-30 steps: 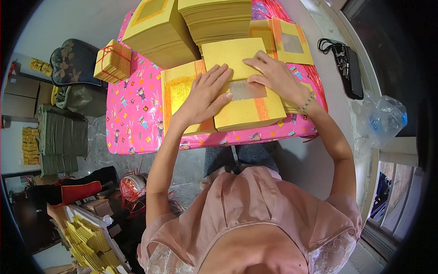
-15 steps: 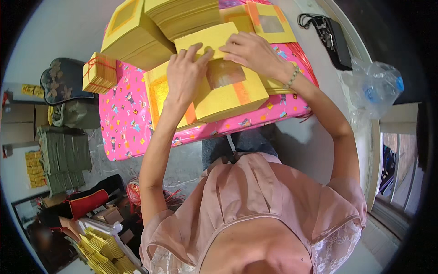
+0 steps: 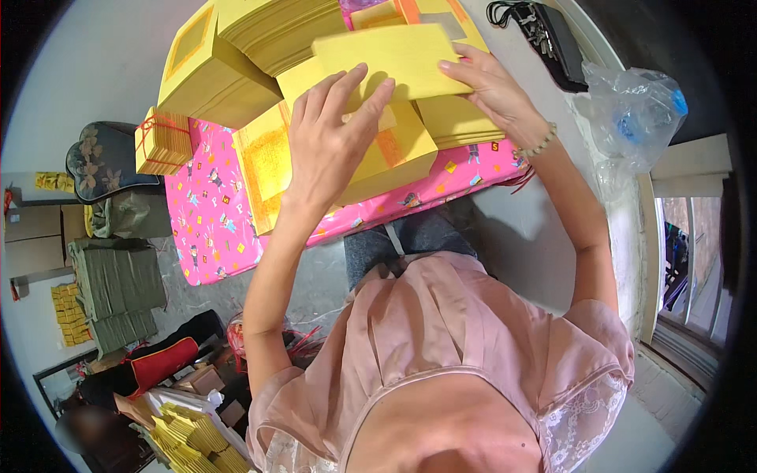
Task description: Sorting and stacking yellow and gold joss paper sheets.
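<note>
My right hand (image 3: pixel 498 93) grips the right end of a folded yellow paper sheet (image 3: pixel 386 57) between thumb and fingers, lifted above the paper piles. My left hand (image 3: pixel 327 146) has its fingers spread just in front of the sheet's lower left edge; whether the fingertips touch it I cannot tell. Below both hands lies a thick stack of yellow paper (image 3: pixel 394 177) with orange bands, partly hidden by my left hand. Another yellow sheet (image 3: pixel 264 162) with an orange-edged golden square sticks out to its left.
Tall yellow paper stacks (image 3: pixel 225 79) stand at the back of the pink patterned table cover (image 3: pixel 209 229). At the left edge is a yellow bundle (image 3: pixel 162 142) tied with red string. A black bag (image 3: pixel 544 47) and a clear plastic bag (image 3: pixel 631 118) lie to the right.
The folded sheet has risen off the stack and shifted right. My right hand now grips its right end. My left hand has dropped slightly, with its fingers spread.
</note>
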The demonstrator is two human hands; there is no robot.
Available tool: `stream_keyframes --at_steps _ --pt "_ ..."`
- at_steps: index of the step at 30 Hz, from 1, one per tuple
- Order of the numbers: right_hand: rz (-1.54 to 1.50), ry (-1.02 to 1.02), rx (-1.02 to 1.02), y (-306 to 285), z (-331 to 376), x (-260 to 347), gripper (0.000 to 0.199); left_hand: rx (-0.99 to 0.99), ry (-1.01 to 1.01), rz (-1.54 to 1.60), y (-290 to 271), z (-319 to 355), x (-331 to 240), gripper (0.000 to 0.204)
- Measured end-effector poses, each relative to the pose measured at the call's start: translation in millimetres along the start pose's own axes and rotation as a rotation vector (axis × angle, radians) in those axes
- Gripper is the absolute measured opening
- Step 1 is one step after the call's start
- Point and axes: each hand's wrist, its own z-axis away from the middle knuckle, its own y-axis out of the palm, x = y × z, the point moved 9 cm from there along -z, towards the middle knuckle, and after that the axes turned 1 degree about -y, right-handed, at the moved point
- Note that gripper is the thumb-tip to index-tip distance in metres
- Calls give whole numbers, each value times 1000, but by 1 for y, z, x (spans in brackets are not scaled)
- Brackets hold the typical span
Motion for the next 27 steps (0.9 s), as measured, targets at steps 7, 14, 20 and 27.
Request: stream_keyframes --at_steps 7,14,20,27 --pt "-97 -20 -59 -104 8 -40 44 126 -301 293 -15 33 5 47" --pt "129 -33 -82 -140 6 -106 40 214 -427 405 2 65 6 39" --pt "344 -71 -140 -144 -7 -132 36 203 -457 423 6 70 7 38" --pt "709 -128 -223 -159 -13 -147 37 195 -422 420 10 72 5 36"
